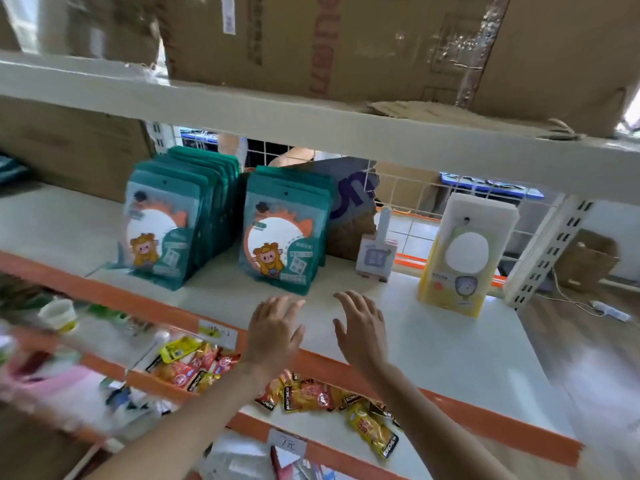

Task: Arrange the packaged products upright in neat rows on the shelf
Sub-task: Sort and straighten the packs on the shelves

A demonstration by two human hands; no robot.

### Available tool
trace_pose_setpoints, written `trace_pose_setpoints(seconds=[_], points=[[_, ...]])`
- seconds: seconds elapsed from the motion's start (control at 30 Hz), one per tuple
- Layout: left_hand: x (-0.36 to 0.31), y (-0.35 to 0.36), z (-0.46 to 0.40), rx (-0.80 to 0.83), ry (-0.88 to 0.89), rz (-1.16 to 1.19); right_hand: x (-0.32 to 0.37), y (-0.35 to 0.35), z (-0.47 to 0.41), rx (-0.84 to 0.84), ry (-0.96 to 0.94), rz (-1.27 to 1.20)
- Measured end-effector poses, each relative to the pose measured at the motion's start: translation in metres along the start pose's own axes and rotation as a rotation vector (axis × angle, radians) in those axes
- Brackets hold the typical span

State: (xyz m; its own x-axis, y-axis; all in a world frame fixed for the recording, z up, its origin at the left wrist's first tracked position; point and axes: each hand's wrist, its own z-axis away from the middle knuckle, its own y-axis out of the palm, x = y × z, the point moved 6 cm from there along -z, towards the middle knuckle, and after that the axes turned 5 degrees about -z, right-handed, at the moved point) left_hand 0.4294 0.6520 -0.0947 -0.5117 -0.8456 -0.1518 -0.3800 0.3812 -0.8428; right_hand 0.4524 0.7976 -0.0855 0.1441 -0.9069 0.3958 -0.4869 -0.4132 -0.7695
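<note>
The left hand (pixel 275 329) and the right hand (pixel 360 325) hover side by side with spread fingers, holding nothing, over the smooth pale shelf (pixel 433 344) with an orange front edge. Behind them two rows of glossy green packages (pixel 282 233) stand upright. Brown cardboard boxes (pixel 346 46) lie above.

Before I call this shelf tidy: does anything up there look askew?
Both rows of teal pouches stand upright. The yellow-and-white pack leans back, and the small pink pack sits alone, turned at an angle. Both hands hold nothing.
</note>
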Motion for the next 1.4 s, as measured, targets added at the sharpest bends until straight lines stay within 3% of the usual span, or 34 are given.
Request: trace_pose_setpoints(seconds=[0.53, 0.7, 1.07, 1.4], points=[[0.166, -0.101, 0.069, -0.014, -0.237, -0.304, 0.175, 0.081, -0.020, 0.240, -0.221, -0.237], [0.252, -0.115, 0.069, -0.029, -0.317, -0.293, 0.235, 0.134, -0.061, 0.250, -0.198, -0.264], [0.466, -0.197, 0.090, -0.136, -0.399, -0.393, 0.437, 0.255, -0.131, 0.301, -0.376, -0.327], [0.588, -0.250, 0.094, -0.164, -0.447, -0.467, 0.545, 0.327, -0.178, 0.399, -0.434, -0.420]])
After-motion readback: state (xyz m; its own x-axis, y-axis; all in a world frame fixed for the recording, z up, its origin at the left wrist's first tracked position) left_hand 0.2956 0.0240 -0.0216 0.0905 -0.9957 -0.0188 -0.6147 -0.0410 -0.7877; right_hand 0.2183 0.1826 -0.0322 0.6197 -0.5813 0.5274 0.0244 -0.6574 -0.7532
